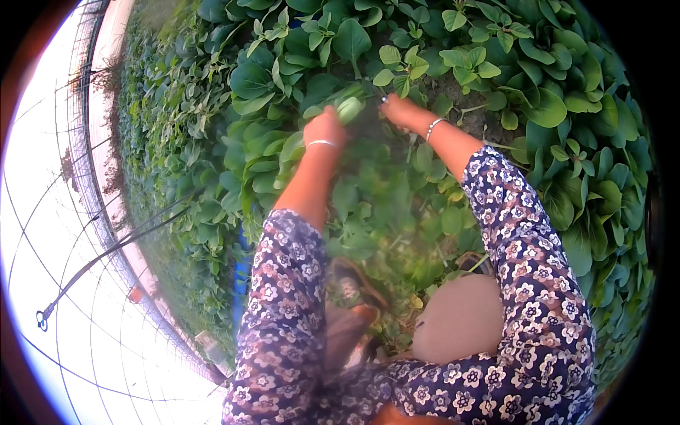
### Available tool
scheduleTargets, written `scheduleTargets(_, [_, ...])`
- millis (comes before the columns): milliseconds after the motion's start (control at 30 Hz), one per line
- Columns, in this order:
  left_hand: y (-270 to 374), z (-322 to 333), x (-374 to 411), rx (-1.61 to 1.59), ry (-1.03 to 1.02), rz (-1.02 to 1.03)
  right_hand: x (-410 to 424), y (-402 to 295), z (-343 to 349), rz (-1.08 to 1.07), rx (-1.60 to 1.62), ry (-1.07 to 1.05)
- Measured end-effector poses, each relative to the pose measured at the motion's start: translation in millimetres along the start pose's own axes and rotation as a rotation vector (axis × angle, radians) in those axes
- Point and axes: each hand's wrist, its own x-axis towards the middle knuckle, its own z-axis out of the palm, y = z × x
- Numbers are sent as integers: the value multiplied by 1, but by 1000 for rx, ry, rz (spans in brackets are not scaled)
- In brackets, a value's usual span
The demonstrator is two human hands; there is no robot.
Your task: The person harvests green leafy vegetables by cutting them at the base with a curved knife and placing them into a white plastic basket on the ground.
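Note:
My left hand point(324, 129), with a bracelet at its wrist, is closed around a leafy green like bok choy point(349, 110). The plant's pale, thick base points up and right out of my fist, and its leaves are partly hidden and blurred. To the right, my right hand point(404, 112) reaches down among the stems beside bare soil point(467, 101). A ring and a beaded bracelet show on it. Its fingers curl downward, and leaves and blur hide whether they grip anything. A weed-like plant with light green leaves point(408, 66) stands just beyond that hand.
Dense rows of broad-leaved greens point(574, 106) surround me, with taller leafy plants point(175, 122) to the left. A blue strip point(241, 271) runs along the ground. My shoe point(353, 284) and bent knee point(459, 319) are below. A dark strap with a metal hook point(42, 319) hangs at left.

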Motion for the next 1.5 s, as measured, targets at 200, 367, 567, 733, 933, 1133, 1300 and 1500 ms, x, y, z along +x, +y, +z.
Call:
scheduleTargets(200, [-18, -4, -39, -410, 45, 47, -17, -9, 9, -180, 798, 162])
scheduleTargets(367, [-18, -12, -72, -766, 1, 87, -31, -27, 5, -183, 874, -35])
scheduleTargets(567, [-15, -34, -91, -715, 11, 113, -51, -42, 16, -268, 638, -95])
scheduleTargets(733, [-13, -17, -62, -963, 17, 213, -59, -55, 33, -272, 812, -79])
scheduleTargets(933, [-16, -12, -36, -997, -137, 60, -33, -43, 29, -104, 742, -132])
scheduleTargets(1133, [-3, -59, -13, -339, -136, 268, 47, -30, 33, -185, 647, 33])
scheduleTargets(1300, [11, -82, 49, 161, -156, 235, 91, -40, 45, -126, 354, 48])
scheduleTargets(1500, [-15, -66, 89, 260, -238, -6, 79, -48, 46, -49, 331, 142])
